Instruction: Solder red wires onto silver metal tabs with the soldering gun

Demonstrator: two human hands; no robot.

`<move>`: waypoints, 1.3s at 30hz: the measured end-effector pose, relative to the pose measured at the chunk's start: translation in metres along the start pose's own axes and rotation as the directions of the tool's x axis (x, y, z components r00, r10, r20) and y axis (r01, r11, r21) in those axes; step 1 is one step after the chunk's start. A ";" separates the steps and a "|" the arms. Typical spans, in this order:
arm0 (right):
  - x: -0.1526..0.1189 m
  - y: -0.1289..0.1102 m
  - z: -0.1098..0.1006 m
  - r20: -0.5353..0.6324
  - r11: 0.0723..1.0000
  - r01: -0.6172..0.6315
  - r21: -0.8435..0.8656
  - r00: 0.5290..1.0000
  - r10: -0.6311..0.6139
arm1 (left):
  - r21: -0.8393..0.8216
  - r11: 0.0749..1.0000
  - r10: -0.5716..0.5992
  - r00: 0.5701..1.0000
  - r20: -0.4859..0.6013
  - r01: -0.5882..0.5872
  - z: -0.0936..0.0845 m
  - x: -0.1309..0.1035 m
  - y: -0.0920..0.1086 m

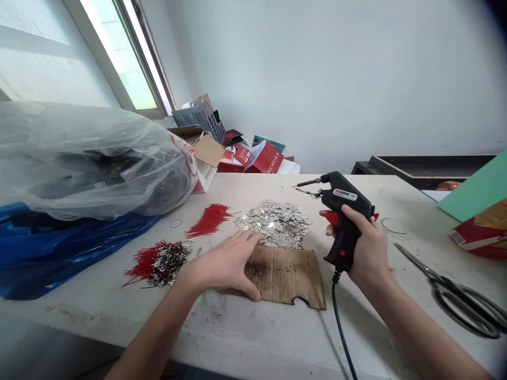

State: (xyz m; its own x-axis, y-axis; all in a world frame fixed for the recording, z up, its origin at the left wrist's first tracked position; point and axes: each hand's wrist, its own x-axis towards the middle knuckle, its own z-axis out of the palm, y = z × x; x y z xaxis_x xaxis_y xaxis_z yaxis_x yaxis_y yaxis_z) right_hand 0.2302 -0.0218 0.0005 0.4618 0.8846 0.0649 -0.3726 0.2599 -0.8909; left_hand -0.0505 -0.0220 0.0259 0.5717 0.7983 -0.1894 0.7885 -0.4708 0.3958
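My right hand [366, 240] is wrapped round the grip of a black soldering gun [346, 203] with a red trigger. Its tip points left, above the table. My left hand [233, 264] rests over the left part of a scorched cardboard piece [293, 274], thumb and fingers apart. Just behind the cardboard lies a pile of small silvery metal pieces [277, 221]. A bundle of short red wires [208, 219] is to the left of that pile. Nearer my left wrist, a heap of red wires with metal pieces [160, 264] lies on the table.
Scissors [451, 290] lie at the right. A clear plastic bag [99, 158] and a blue bag [71, 253] fill the left side. Red boxes [265, 158] are piled behind the white table [237, 338]. The gun's cord [340, 327] runs off the front edge.
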 end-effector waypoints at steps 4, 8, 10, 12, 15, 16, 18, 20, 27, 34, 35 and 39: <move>0.001 0.000 0.000 0.006 1.000 -0.008 0.004 1.000 0.008 | 0.043 0.998 -0.058 0.997 0.055 0.055 -0.014 0.009 0.003; 0.001 0.000 0.000 0.005 0.999 -0.043 -0.009 0.999 0.043 | 0.030 0.997 -0.072 0.997 0.027 0.072 -0.033 0.030 0.005; 0.000 0.000 0.000 0.007 0.999 -0.047 -0.015 0.999 0.047 | 0.021 0.999 -0.043 0.998 -0.052 0.044 -0.038 0.045 0.003; 0.000 0.000 0.000 0.006 0.999 -0.050 -0.016 0.999 0.050 | 0.015 0.999 0.038 0.990 -0.138 -0.036 -0.035 0.060 0.000; 0.001 0.000 0.000 -0.006 0.998 -0.058 -0.010 0.998 0.057 | 0.068 0.993 0.112 0.970 -0.215 -0.100 -0.020 0.072 -0.007; 0.001 0.000 0.000 -0.007 0.998 -0.057 -0.009 0.998 0.057 | 0.088 0.991 0.114 0.968 -0.224 -0.097 -0.014 0.073 -0.009; 0.002 0.000 0.000 -0.003 0.998 -0.058 -0.013 0.998 0.058 | 0.111 0.990 0.110 0.967 -0.231 -0.086 -0.004 0.072 -0.011; 0.003 0.000 0.000 -0.004 0.998 -0.060 -0.021 0.998 0.060 | 0.116 0.990 0.106 0.967 -0.231 -0.081 0.001 0.069 -0.010; 0.001 -0.003 0.000 -0.023 0.995 -0.088 -0.036 0.996 0.087 | 0.105 0.993 0.072 0.967 -0.244 -0.048 0.005 0.069 -0.003; -0.001 -0.005 0.001 -0.010 0.997 -0.068 -0.045 0.998 0.067 | 0.138 0.989 0.097 0.958 -0.271 -0.061 0.010 0.073 -0.007; 0.000 -0.004 0.001 -0.010 0.996 -0.070 -0.052 0.998 0.069 | 0.145 0.988 0.094 0.958 -0.270 -0.056 0.011 0.073 -0.007; 0.001 -0.001 0.000 -0.015 0.995 -0.076 -0.067 0.997 0.075 | 0.128 0.991 0.079 0.959 -0.272 -0.045 0.010 0.073 -0.005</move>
State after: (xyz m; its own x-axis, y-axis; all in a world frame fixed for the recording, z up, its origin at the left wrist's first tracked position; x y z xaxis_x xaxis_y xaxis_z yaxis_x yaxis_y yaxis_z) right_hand 0.2315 -0.0213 0.0018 0.4445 0.8957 -0.0088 -0.3517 0.1654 -0.9214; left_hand -0.0101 0.0351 0.0009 0.5487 0.8307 0.0938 0.7845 -0.5504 0.2856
